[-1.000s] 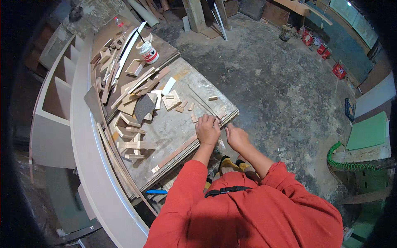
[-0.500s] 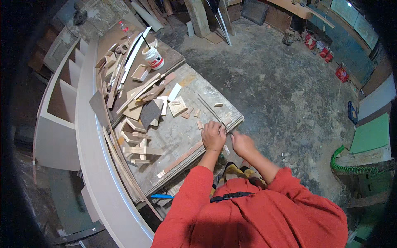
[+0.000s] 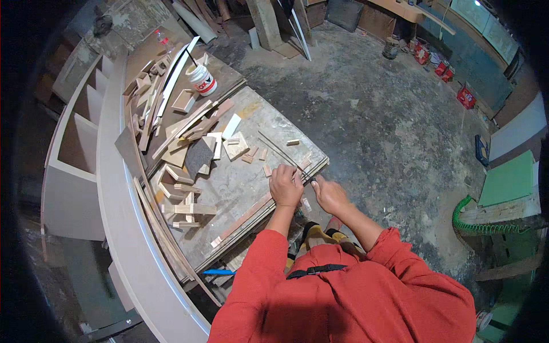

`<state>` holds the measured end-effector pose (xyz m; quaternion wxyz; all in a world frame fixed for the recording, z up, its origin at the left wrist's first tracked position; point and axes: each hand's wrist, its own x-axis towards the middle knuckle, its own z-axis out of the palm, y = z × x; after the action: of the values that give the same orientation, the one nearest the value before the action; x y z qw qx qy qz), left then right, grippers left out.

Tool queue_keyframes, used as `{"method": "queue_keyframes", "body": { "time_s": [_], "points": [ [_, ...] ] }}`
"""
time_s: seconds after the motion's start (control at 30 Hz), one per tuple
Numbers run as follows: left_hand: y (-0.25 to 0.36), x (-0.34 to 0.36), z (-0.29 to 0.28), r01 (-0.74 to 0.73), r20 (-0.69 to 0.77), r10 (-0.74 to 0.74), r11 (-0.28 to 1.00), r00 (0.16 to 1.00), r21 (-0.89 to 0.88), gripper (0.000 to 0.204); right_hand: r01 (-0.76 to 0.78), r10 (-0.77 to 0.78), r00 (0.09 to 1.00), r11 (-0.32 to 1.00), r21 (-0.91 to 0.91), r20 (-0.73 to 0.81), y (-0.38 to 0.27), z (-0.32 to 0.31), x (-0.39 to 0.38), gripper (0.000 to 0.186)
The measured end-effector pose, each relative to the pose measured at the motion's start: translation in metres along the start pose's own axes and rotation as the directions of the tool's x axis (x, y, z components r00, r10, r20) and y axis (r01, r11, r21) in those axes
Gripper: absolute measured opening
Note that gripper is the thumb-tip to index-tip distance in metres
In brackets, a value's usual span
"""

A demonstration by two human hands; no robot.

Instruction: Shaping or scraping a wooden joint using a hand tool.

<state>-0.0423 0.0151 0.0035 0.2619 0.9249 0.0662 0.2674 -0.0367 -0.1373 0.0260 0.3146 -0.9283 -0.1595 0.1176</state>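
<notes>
My left hand (image 3: pixel 286 185) is closed over a reddish-brown wooden strip (image 3: pixel 243 220) lying along the near edge of the worktable (image 3: pixel 229 188). My right hand (image 3: pixel 331 196), just off the table corner, is closed around the near end of a long thin dark tool (image 3: pixel 278 149). The tool stretches over the table beyond my left hand; whether it is a file or a saw blade I cannot tell. Small wood blocks (image 3: pixel 266 170) lie beside my left hand, and another block (image 3: pixel 293 142) lies past the tool. My fingers hide where tool and strip meet.
Wood offcuts (image 3: pixel 189 209) and a dark curved piece (image 3: pixel 199 155) lie on the table's left side. Farther back stands a white tub (image 3: pixel 201 79) with a stick in it. A long pale curved panel (image 3: pixel 114 188) borders the left. A green coiled hose (image 3: pixel 474 224) hangs at right.
The thin tool has slid slightly away from me and to the left, with my right hand following. My left hand keeps its place on the strip. The whole view has shifted a little.
</notes>
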Motion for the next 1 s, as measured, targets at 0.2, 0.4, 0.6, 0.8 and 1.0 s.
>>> {"method": "queue_keyframes", "body": {
  "time_s": [0.2,0.4,0.6,0.8,1.0],
  "points": [
    [0.002,0.0,-0.002,-0.005,0.015,0.005,1.0,1.0,0.007,0.012,-0.086,0.085,0.996,0.995,-0.06,-0.008,0.0,0.003,-0.005,0.037],
    [0.001,0.005,0.003,0.043,0.023,-0.044,0.998,0.999,0.035,0.013,-0.061,0.057,0.997,0.996,-0.068,-0.055,0.005,0.012,0.01,0.036],
    [-0.004,0.005,0.002,0.048,-0.001,-0.048,0.998,0.999,0.034,0.011,-0.008,0.004,0.999,0.995,-0.103,-0.037,0.003,0.005,-0.005,0.037],
    [0.004,0.007,0.005,0.033,0.008,-0.033,0.999,0.999,0.021,0.009,0.019,-0.025,0.997,0.996,-0.083,-0.072,-0.005,0.013,0.028,0.032],
    [-0.001,0.005,0.003,0.021,-0.031,-0.019,0.998,0.999,0.061,0.007,-0.041,0.045,0.999,0.991,-0.128,0.025,0.002,0.006,0.001,0.034]
  ]
}}
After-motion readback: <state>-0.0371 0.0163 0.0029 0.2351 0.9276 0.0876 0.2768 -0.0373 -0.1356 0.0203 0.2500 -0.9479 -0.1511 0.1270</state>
